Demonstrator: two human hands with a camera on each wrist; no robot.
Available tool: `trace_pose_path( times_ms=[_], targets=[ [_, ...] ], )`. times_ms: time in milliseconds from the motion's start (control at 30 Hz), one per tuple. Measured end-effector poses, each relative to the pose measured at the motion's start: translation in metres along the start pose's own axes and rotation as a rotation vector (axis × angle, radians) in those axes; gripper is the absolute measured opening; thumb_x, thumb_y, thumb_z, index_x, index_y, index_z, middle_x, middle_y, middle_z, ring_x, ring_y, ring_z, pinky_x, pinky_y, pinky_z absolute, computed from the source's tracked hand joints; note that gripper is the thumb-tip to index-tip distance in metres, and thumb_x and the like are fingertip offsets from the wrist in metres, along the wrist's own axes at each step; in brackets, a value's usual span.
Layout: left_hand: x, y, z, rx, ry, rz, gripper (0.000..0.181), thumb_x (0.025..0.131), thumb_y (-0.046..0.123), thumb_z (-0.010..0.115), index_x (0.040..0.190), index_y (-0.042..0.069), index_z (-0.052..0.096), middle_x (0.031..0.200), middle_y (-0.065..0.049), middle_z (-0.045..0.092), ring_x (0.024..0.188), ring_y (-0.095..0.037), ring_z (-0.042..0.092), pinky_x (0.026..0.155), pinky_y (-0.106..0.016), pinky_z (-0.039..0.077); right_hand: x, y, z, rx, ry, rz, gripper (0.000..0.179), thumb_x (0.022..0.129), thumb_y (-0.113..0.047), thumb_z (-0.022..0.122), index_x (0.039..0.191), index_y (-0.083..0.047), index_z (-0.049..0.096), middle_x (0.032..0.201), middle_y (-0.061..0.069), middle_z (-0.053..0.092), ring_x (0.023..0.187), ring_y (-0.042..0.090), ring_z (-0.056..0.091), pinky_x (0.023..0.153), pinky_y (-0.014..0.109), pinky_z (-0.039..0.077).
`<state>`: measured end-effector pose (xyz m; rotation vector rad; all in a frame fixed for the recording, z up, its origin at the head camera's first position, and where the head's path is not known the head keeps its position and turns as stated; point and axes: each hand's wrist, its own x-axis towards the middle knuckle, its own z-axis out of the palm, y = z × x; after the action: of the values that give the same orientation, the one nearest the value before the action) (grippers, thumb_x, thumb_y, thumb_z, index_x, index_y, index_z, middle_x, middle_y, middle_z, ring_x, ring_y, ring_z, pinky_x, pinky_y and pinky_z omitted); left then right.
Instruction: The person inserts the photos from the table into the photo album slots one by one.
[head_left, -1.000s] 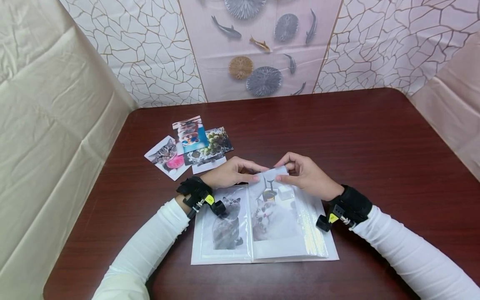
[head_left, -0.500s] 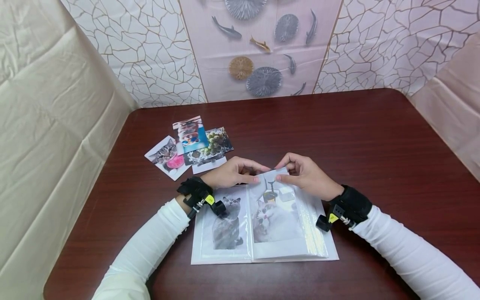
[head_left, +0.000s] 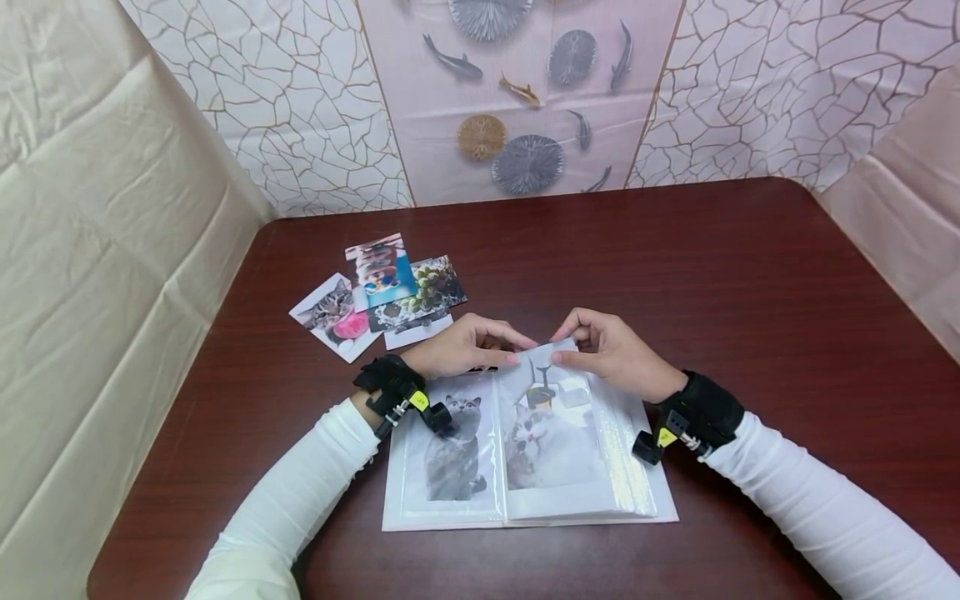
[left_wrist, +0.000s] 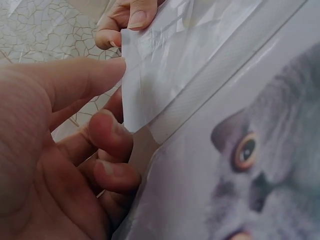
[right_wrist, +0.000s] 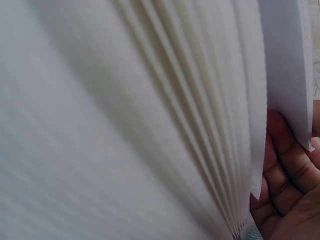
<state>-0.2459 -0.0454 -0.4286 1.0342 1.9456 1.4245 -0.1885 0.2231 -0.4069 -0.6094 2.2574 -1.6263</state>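
Note:
An open photo album lies on the table, a grey cat photo in its left page. A white cat photo sits mostly inside the clear sleeve of the right page, its top end sticking out. At that photo's upper left my left hand pinches the edge; in the left wrist view the thumb of the left hand meets the photo's edge, other fingers curled below. My right hand pinches the upper right corner between thumb and forefinger. In the right wrist view, fanned album pages partly hide the right hand.
Loose photos overlap on the table at the back left: a kitten with pink yarn, a blue-toned one, a dark one with green plants and a mostly covered white-bordered one. Patterned cloth hangs behind.
The white cat photo has slid slightly down the right page's sleeve, toward the near edge. Both hands keep their hold at its top, nearly still.

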Motion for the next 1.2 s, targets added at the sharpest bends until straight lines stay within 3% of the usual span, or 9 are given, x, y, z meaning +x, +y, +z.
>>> trace_pose_path(
  times_ms=[267,367,600,767,1200],
  targets=[
    [0.0004,0.0015,0.0011,-0.012,-0.001,0.017,0.027,0.098,0.004,0.065,0.124,0.000,0.071,0.118,-0.013,0.069,0.073,-0.018,0.051,0.065,-0.024,0.041,-0.0004,0.0009,0.0012,-0.019,0.002,-0.006,0.014,0.096,-0.005,0.069,0.106,-0.001,0.061,0.081,0.010,0.066,0.069,0.011,0.054,0.065,0.026,0.041],
    [0.0000,0.0019,0.0016,-0.021,0.001,0.014,0.026,0.098,0.004,0.065,0.123,0.000,0.071,0.114,-0.011,0.070,0.074,-0.018,0.052,0.065,-0.024,0.042,-0.0007,0.0015,0.0014,-0.026,0.005,-0.013,0.012,0.095,-0.006,0.069,0.104,-0.001,0.062,0.080,0.010,0.065,0.067,0.011,0.051,0.064,0.027,0.040],
    [-0.0004,0.0023,0.0022,-0.052,0.006,-0.026,0.029,0.098,0.005,0.064,0.126,0.000,0.069,0.082,-0.002,0.067,0.060,-0.018,0.047,0.060,-0.026,0.044,0.0003,0.0018,0.0011,-0.023,0.008,-0.038,0.007,0.095,-0.006,0.070,0.100,-0.002,0.067,0.090,0.011,0.072,0.083,0.011,0.067,0.074,0.024,0.052],
    [-0.0003,0.0010,0.0025,-0.080,0.016,-0.054,0.029,0.099,0.004,0.063,0.126,-0.001,0.068,0.088,0.006,0.071,0.064,-0.013,0.053,0.062,-0.025,0.047,0.0000,0.0013,0.0013,-0.044,0.017,-0.034,0.005,0.094,-0.007,0.071,0.098,-0.005,0.069,0.091,0.010,0.072,0.083,0.011,0.067,0.074,0.024,0.052],
    [-0.0004,0.0014,0.0032,-0.127,0.008,-0.053,0.028,0.099,0.001,0.062,0.126,-0.005,0.066,0.088,0.005,0.070,0.064,-0.013,0.052,0.061,-0.024,0.046,-0.0001,0.0003,0.0019,-0.069,0.029,-0.039,0.003,0.094,-0.009,0.072,0.096,-0.007,0.071,0.090,0.008,0.071,0.081,0.012,0.066,0.073,0.024,0.052]
  ],
)
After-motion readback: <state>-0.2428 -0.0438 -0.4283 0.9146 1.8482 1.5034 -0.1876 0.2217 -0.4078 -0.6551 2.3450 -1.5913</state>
